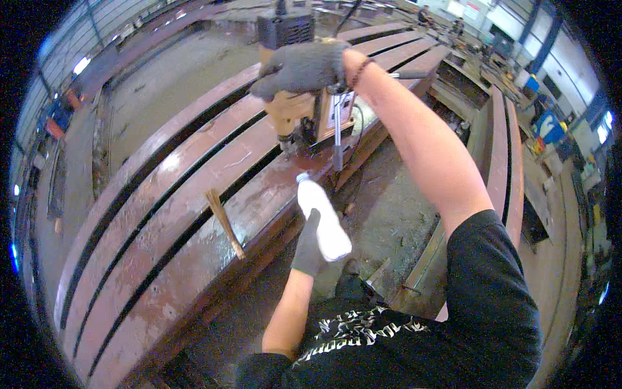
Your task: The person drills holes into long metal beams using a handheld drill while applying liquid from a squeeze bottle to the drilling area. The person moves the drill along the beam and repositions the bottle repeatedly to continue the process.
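My left hand (309, 249), in a dark grey work glove, is closed round a white plastic bottle (326, 223). The bottle tilts, its narrow capped end toward the foot of a magnetic drill (282, 111) but apart from it. That drill has a yellowish body and a dark motor top and stands on a reddish-brown steel beam (259, 196). Reaching across it, my gloved right hand (299, 67) is closed over the drill's upper body; its fingertips are partly hidden. Below the drill the beam's surface looks wet around the cutter.
A straw hand brush (223, 223) lies across the near beams. Several long steel beams (162, 168) run side by side with dark gaps between them. More beams (495, 155) stand to the right. A cable rises from the drill. Two people (424, 16) are far off at the back.
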Demonstrator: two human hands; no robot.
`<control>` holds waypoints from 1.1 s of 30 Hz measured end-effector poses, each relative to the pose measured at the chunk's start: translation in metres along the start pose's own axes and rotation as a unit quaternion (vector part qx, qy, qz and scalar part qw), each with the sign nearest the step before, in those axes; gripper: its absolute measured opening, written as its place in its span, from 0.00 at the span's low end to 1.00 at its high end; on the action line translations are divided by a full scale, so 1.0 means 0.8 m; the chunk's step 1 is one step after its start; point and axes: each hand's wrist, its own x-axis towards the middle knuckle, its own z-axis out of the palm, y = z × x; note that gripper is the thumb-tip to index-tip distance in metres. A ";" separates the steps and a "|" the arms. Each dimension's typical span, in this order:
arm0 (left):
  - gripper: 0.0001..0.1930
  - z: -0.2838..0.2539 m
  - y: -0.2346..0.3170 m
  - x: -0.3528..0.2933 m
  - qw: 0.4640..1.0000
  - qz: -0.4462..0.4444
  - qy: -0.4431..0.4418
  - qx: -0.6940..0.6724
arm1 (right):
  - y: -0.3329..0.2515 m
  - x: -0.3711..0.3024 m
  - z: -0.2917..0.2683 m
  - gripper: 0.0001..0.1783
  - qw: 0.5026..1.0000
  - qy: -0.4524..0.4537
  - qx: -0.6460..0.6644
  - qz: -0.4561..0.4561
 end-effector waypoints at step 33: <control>0.37 -0.004 -0.003 0.022 1.000 0.011 -0.007 0.029 | 0.028 0.019 0.000 0.31 0.999 -0.003 -0.028 0.035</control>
